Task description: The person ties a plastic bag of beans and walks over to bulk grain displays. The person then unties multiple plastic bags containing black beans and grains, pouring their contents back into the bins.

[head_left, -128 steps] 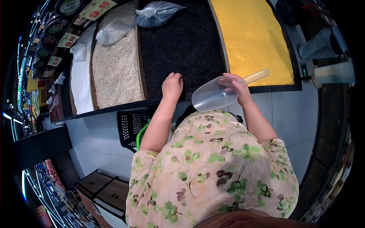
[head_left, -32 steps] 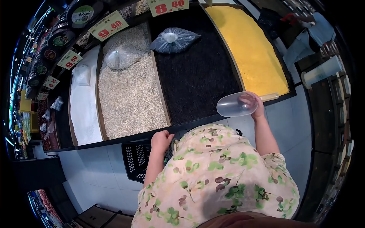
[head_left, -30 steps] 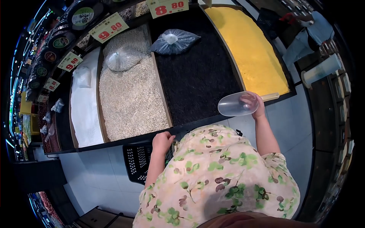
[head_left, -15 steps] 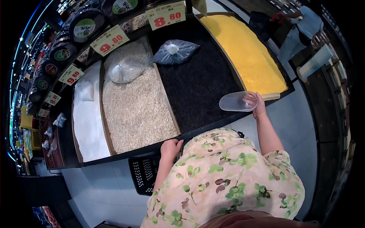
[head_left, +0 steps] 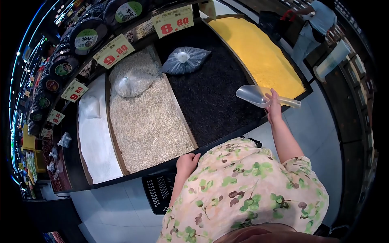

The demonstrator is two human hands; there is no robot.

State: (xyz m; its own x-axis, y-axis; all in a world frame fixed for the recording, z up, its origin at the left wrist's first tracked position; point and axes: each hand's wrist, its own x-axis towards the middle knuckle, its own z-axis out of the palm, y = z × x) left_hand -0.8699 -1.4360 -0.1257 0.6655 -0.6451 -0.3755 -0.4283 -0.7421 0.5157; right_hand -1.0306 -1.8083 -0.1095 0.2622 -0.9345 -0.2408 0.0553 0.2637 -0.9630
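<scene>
A clear plastic scoop (head_left: 252,95) is gripped by my right hand (head_left: 274,106) where its bowl meets the handle. It hangs over the front right of the black grain (head_left: 214,97), its handle pointing right over the edge of the yellow grain (head_left: 259,52), and nothing shows in its bowl. My left hand (head_left: 187,164) is closed at the bin's front edge, below the pale grain (head_left: 150,129); whether it holds anything is hidden. Tied plastic bags lie on the black grain (head_left: 184,60) and on the pale grain (head_left: 131,84).
White grain (head_left: 95,141) with a small bag (head_left: 90,107) fills the left compartment. Price signs (head_left: 114,51) and round dark packages (head_left: 86,38) line the back. Under the front edge is a black basket (head_left: 159,192). Another person (head_left: 312,30) stands at the upper right, near a clear cylinder (head_left: 333,60).
The scoop has risen slightly and tilted, its handle end now lower. The view has shifted, with the bins turned and lower at the left. My left hand stays near the front edge.
</scene>
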